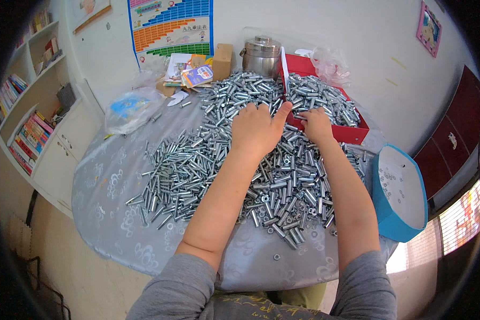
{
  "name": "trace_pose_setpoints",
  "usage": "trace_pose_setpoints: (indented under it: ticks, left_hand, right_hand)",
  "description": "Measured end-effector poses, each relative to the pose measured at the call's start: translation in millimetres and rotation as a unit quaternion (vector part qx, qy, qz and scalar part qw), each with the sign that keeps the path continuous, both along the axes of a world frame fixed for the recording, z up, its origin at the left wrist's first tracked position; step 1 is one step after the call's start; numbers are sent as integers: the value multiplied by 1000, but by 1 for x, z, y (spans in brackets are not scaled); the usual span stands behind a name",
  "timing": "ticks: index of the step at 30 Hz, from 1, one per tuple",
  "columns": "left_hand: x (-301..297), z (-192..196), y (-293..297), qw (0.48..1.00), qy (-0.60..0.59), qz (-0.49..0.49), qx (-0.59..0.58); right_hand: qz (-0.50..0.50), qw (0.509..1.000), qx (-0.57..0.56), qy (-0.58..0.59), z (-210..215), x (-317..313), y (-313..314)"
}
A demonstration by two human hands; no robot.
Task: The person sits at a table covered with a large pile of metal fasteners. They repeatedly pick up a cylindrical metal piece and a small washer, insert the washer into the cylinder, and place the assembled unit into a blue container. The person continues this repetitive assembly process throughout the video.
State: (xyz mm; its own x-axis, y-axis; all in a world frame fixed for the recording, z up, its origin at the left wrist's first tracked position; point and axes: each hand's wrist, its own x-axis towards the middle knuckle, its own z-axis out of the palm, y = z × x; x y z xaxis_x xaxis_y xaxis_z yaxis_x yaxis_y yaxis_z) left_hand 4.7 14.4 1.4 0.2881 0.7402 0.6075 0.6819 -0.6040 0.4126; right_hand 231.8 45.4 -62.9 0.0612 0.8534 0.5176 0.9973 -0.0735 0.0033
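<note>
A big heap of shiny metal bolts and sleeves (pixel 197 160) covers the middle of a round table with a grey patterned cloth (pixel 106 181). My left hand (pixel 257 128) lies flat on the heap, fingers spread, its thumb against the rim of a red box (pixel 352 133). That box is full of the same metal pieces. My right hand (pixel 316 124) is closed around a few bolts at the near edge of the red box. Loose nuts (pixel 276 257) lie near the table's front edge.
A blue box (pixel 400 197) with small washers stands at the table's right edge. A steel pot (pixel 261 53), a cardboard box (pixel 222 61), booklets (pixel 196 76) and plastic bags (pixel 130 109) sit at the back. White shelves with books (pixel 32 133) are on the left.
</note>
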Motion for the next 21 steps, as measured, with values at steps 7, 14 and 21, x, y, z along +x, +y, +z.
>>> trace_pose_setpoints:
  ticks: [7, 14, 21]
  left_hand:
    - [2, 3, -2, 998, 45, -4, -52]
    - [10, 3, -6, 995, -90, -37, -18]
    - [27, -8, -4, 932, -256, -231, -114]
  right_hand:
    - [16, 991, 118, 56, 12, -5, -18]
    - [204, 731, 122, 639, 45, -64, -50]
    - [217, 808, 169, 521, 52, -115, -71]
